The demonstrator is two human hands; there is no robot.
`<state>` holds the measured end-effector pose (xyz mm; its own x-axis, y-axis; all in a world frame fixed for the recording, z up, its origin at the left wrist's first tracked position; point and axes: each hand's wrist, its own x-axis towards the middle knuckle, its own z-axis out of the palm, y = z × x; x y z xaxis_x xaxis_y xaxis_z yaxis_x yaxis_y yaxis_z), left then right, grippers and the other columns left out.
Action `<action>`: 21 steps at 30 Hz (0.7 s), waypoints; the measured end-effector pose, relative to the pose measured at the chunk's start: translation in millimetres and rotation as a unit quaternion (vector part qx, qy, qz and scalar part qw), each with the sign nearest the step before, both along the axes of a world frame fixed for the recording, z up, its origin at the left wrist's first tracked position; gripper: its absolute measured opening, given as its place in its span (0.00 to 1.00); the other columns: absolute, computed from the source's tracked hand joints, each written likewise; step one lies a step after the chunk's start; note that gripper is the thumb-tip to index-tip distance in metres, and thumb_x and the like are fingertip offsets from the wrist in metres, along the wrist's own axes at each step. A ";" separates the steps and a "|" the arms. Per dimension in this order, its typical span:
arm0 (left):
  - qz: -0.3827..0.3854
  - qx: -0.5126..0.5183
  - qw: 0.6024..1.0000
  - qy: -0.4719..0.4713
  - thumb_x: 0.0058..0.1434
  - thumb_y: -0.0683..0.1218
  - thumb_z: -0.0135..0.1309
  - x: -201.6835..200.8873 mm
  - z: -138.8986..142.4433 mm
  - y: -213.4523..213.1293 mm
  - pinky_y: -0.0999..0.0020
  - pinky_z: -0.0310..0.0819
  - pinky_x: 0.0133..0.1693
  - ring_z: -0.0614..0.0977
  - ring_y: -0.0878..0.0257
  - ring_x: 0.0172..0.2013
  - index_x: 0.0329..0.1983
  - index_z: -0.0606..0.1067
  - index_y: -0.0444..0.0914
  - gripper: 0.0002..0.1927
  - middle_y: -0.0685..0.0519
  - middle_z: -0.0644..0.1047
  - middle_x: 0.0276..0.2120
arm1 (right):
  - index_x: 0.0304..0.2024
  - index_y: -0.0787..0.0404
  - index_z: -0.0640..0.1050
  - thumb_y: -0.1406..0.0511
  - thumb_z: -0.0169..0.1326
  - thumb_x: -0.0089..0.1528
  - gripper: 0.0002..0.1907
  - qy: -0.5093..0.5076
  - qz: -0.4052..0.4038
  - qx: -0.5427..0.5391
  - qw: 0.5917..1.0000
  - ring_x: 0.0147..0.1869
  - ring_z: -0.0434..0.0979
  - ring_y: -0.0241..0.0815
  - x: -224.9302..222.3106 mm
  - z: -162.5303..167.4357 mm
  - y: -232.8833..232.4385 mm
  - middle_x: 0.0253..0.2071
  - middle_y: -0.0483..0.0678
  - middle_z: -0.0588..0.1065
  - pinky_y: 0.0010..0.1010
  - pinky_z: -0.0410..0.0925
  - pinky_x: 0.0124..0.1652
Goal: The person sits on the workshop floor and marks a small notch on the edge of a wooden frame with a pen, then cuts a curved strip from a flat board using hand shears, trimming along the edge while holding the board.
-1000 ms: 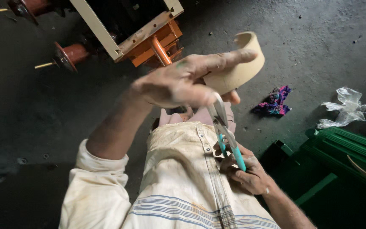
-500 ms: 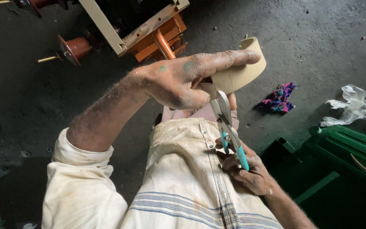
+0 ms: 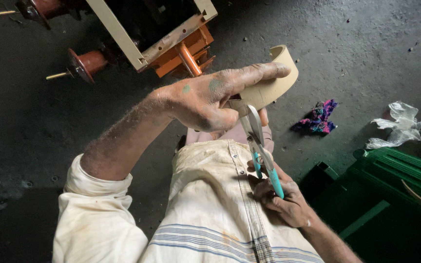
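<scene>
**Snips meet a curved beige strip, held up over the lap**

Fingers (image 3: 264,72) of the left hand (image 3: 205,100) lie stretched along the outer face of a curved beige strip (image 3: 276,80), pressed together, with the thumb hidden underneath, so the hand seems to pinch the strip flat and keep its free end arching up and away to the far right. Holding it this way leaves the near edge of the strip open to the blades. The right hand (image 3: 283,202) sits lower and nearer, just above the lap, its fingers curled tight around the teal handles of a pair of snips (image 3: 259,146). The metal blades point up and away, their tips reaching the strip just below the left hand's knuckles; whether the blades have closed on the material I cannot tell, since the left hand covers that spot. Both hands work in mid-air over a striped, cream-coloured shirt (image 3: 210,214).

On the dark concrete floor (image 3: 366,44), far and to the left, stands a machine frame (image 3: 162,34) in cream and orange, with rust-red insulators (image 3: 86,63) jutting out on its left side. To the right lie a bunch of purple and pink rag (image 3: 317,119) and a crumpled clear plastic bag (image 3: 395,126). A green crate (image 3: 395,180) sits near the right edge, just beside the right forearm.
</scene>
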<state>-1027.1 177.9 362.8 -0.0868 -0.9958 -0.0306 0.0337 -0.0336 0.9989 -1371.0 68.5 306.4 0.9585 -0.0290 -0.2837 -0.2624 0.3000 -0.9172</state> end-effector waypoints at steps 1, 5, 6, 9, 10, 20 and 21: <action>0.000 -0.038 0.999 -0.017 0.42 0.41 0.48 0.1 -1.6 -0.3 0.61 0.83 0.62 0.82 0.57 0.62 0.81 0.49 0.39 0.56 0.40 0.72 0.69 | 0.39 0.67 0.82 0.56 0.54 0.64 0.19 -0.001 0.002 -0.019 1.000 0.67 0.71 0.50 1.0 0.3 0.0 0.69 0.61 0.65 0.46 0.64 0.65; 0.000 -0.032 0.999 -0.031 0.43 0.40 0.45 -1.9 -7.4 -0.2 0.62 0.77 0.63 0.84 0.57 0.60 0.83 0.47 0.40 0.58 0.41 0.76 0.62 | 0.35 0.65 0.81 0.60 0.53 0.58 0.14 0.002 0.007 -0.083 0.997 0.65 0.72 0.53 2.8 0.7 1.5 0.64 0.60 0.69 0.44 0.68 0.60; -0.004 -0.016 1.000 -0.020 0.42 0.39 0.44 -2.2 -8.0 -0.2 0.63 0.78 0.62 0.85 0.57 0.60 0.83 0.46 0.40 0.58 0.41 0.78 0.59 | 0.34 0.64 0.82 0.61 0.53 0.56 0.14 0.002 0.007 -0.097 0.995 0.63 0.73 0.53 2.8 0.0 1.9 0.62 0.60 0.70 0.44 0.70 0.59; -0.007 -0.001 1.000 0.019 0.42 0.38 0.41 -5.8 -7.7 -1.2 0.63 0.79 0.59 0.85 0.57 0.59 0.82 0.44 0.39 0.57 0.41 0.76 0.60 | 0.37 0.65 0.82 0.60 0.53 0.56 0.16 0.021 0.003 -0.104 0.994 0.62 0.74 0.54 0.9 -2.5 3.2 0.62 0.60 0.70 0.45 0.69 0.60; -0.007 -0.002 0.999 0.032 0.42 0.38 0.40 -6.9 -6.7 -1.7 0.62 0.80 0.59 0.84 0.57 0.59 0.82 0.44 0.39 0.57 0.42 0.74 0.61 | 0.37 0.65 0.83 0.60 0.53 0.56 0.16 0.024 0.007 -0.107 0.994 0.63 0.73 0.54 0.0 -3.2 3.4 0.63 0.60 0.69 0.47 0.69 0.61; 0.010 0.097 0.995 0.003 0.39 0.37 0.39 -11.0 -2.5 -7.5 0.68 0.84 0.37 0.87 0.59 0.44 0.80 0.44 0.42 0.57 0.45 0.80 0.48 | 0.38 0.68 0.82 0.62 0.53 0.58 0.15 0.048 -0.002 -0.054 0.997 0.73 0.65 0.55 6.1 5.6 3.2 0.68 0.59 0.64 0.53 0.63 0.68; 0.011 0.097 0.995 0.009 0.39 0.38 0.39 -10.9 -5.2 -7.7 0.68 0.84 0.37 0.87 0.60 0.45 0.79 0.45 0.42 0.57 0.45 0.80 0.49 | 0.38 0.68 0.82 0.62 0.53 0.58 0.15 0.051 0.002 -0.057 0.997 0.73 0.65 0.55 8.0 7.1 2.5 0.68 0.59 0.64 0.53 0.63 0.68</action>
